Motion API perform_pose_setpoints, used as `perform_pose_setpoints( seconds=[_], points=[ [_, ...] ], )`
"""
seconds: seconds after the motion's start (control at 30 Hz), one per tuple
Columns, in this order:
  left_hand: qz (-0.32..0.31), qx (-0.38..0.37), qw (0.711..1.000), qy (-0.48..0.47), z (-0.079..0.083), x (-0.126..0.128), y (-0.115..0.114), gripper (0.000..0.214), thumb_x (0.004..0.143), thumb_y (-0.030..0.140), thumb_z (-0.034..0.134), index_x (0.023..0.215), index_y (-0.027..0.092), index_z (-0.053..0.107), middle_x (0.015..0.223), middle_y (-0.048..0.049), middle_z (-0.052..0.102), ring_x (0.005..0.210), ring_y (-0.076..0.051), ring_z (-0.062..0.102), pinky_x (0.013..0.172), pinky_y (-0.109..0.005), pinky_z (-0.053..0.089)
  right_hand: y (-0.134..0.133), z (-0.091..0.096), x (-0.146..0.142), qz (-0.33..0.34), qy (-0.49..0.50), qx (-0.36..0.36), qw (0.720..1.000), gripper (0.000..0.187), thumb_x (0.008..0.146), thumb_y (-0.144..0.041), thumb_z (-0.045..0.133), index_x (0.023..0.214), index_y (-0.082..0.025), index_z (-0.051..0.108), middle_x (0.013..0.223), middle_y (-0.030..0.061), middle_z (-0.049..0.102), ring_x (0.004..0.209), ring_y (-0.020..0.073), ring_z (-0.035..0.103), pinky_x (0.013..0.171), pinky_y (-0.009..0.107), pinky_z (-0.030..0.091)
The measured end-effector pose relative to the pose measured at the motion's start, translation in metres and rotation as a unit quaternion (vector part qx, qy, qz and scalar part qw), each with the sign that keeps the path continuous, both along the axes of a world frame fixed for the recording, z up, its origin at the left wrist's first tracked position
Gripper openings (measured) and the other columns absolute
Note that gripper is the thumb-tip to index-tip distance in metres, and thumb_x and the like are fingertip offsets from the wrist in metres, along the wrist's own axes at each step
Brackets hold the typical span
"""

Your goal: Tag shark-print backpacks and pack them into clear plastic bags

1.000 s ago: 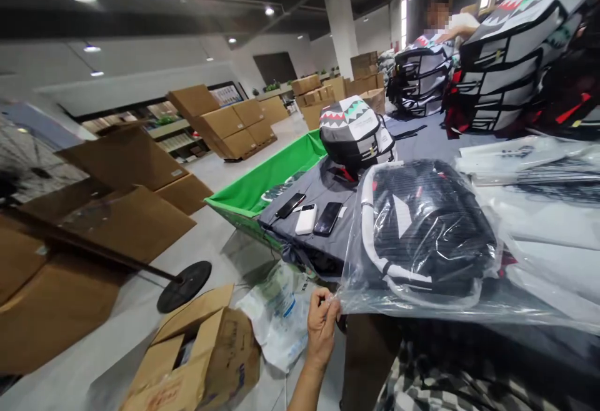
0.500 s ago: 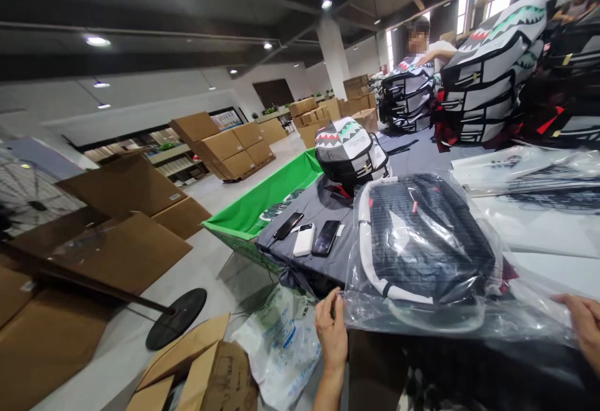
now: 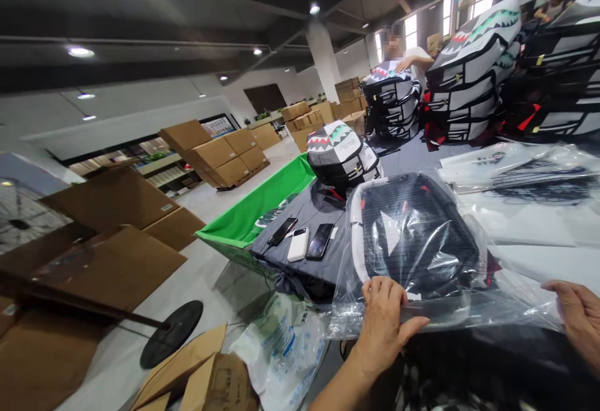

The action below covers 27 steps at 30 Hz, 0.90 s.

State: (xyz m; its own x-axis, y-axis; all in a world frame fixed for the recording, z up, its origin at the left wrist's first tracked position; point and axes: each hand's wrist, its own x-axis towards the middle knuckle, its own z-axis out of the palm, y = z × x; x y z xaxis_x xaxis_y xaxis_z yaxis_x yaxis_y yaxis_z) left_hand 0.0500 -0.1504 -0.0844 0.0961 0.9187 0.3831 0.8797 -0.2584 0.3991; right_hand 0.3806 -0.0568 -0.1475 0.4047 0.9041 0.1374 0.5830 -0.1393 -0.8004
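A backpack (image 3: 422,236) with a black ribbed back panel and white strap lies on the table inside a clear plastic bag (image 3: 342,311). My left hand (image 3: 384,317) rests on the bag's near side by the strap, fingers laid over the film and thumb spread away to the right. At the bag's right end, my right hand (image 3: 579,314) pinches the plastic edge between thumb and fingers, partly cut off by the frame. The film is wrinkled and glossy along the near edge.
Two dark phones (image 3: 320,240) and a white power bank (image 3: 298,244) lie left of the bag. Behind stands a shark-print backpack (image 3: 342,155). Stacked backpacks (image 3: 469,80) and a person (image 3: 417,58) are farther back. A green-lined bin (image 3: 253,211) adjoins the table; flat plastic bags (image 3: 529,173) lie right.
My left hand has left the bag's near left corner and moved right onto the near side, its thumb now spread. My right hand stays at the right end. The view has shifted slightly.
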Motion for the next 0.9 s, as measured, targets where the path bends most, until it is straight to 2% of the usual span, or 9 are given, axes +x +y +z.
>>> perform_pose_setpoints(
  seconds=[0.1,0.23,0.33,0.5,0.67,0.77,0.83,0.9],
  points=[
    [0.006,-0.012,1.0,0.021,0.003,-0.002,-0.003,0.038,0.084,0.05,0.079,0.097,0.021,0.057,0.094,-0.0027,0.063,0.09,-0.024,0.053,0.089,-0.044,0.038,-0.003,-0.002,-0.002,-0.015,0.022,0.006,1.0,0.043,0.076,-0.068,0.045,0.091,-0.034,0.067,0.06,0.0026,0.059,0.055,0.0293,0.058,0.054,0.041,0.042],
    [0.0,-0.029,0.999,0.034,0.004,-0.003,-0.002,0.024,0.091,0.037,0.074,0.097,0.022,0.058,0.091,-0.0024,0.065,0.088,-0.023,0.053,0.089,-0.044,0.036,-0.002,-0.004,-0.002,-0.017,0.034,0.012,0.999,0.042,0.079,-0.069,0.045,0.093,-0.037,0.067,0.058,0.0015,0.058,0.055,0.0295,0.058,0.056,0.042,0.043],
    [-0.025,-0.069,0.997,-0.025,0.007,-0.008,-0.001,0.013,0.094,0.031,0.07,0.092,0.023,0.06,0.086,-0.0006,0.066,0.085,-0.02,0.053,0.088,-0.041,0.036,0.001,-0.001,-0.001,-0.009,0.039,0.004,0.999,0.043,0.075,-0.07,0.045,0.09,-0.035,0.066,0.057,0.0017,0.058,0.054,0.0298,0.057,0.059,0.043,0.046],
    [-0.051,-0.137,0.981,-0.13,0.01,-0.022,0.001,0.018,0.094,0.036,0.069,0.082,0.023,0.067,0.076,0.0012,0.064,0.083,-0.019,0.053,0.091,-0.039,0.033,0.002,0.002,-0.001,-0.011,0.038,-0.008,0.999,0.046,0.07,-0.071,0.044,0.087,-0.034,0.065,0.06,0.0026,0.06,0.056,0.03,0.059,0.062,0.044,0.048],
    [-0.052,-0.144,0.967,-0.202,0.014,-0.028,0.024,0.02,0.085,0.038,0.075,0.073,0.023,0.072,0.077,-0.0007,0.066,0.086,-0.02,0.056,0.089,-0.037,0.036,0.002,-0.004,0.003,-0.007,0.049,0.003,0.999,0.045,0.071,-0.073,0.046,0.086,-0.035,0.067,0.059,0.0021,0.059,0.056,0.0295,0.058,0.058,0.042,0.048],
    [-0.025,-0.193,0.952,-0.237,0.013,-0.024,0.042,0.018,0.075,0.03,0.078,0.062,0.021,0.069,0.067,-0.0002,0.062,0.077,-0.019,0.055,0.076,-0.032,0.038,0.01,0.005,0.003,-0.008,0.05,-0.016,0.999,0.048,0.066,-0.073,0.045,0.083,-0.034,0.068,0.058,0.0024,0.059,0.056,0.0294,0.058,0.059,0.042,0.048],
    [-0.013,-0.231,0.939,-0.256,0.009,-0.021,0.05,0.017,0.071,0.026,0.076,0.058,0.02,0.067,0.062,0.001,0.059,0.067,-0.017,0.053,0.067,-0.029,0.036,0.016,0.018,-0.002,0.004,0.057,-0.053,0.997,0.051,0.058,-0.074,0.047,0.076,-0.032,0.07,0.062,0.0038,0.064,0.058,0.0298,0.061,0.06,0.042,0.048],
    [-0.007,-0.236,0.938,-0.254,0.007,-0.019,0.054,0.016,0.07,0.026,0.074,0.058,0.02,0.067,0.061,0.0017,0.058,0.064,-0.015,0.051,0.065,-0.028,0.036,0.021,0.029,-0.008,0.02,0.067,-0.098,0.993,0.053,0.049,-0.075,0.05,0.068,-0.028,0.069,0.066,0.006,0.068,0.062,0.031,0.064,0.06,0.042,0.049]
  ],
)
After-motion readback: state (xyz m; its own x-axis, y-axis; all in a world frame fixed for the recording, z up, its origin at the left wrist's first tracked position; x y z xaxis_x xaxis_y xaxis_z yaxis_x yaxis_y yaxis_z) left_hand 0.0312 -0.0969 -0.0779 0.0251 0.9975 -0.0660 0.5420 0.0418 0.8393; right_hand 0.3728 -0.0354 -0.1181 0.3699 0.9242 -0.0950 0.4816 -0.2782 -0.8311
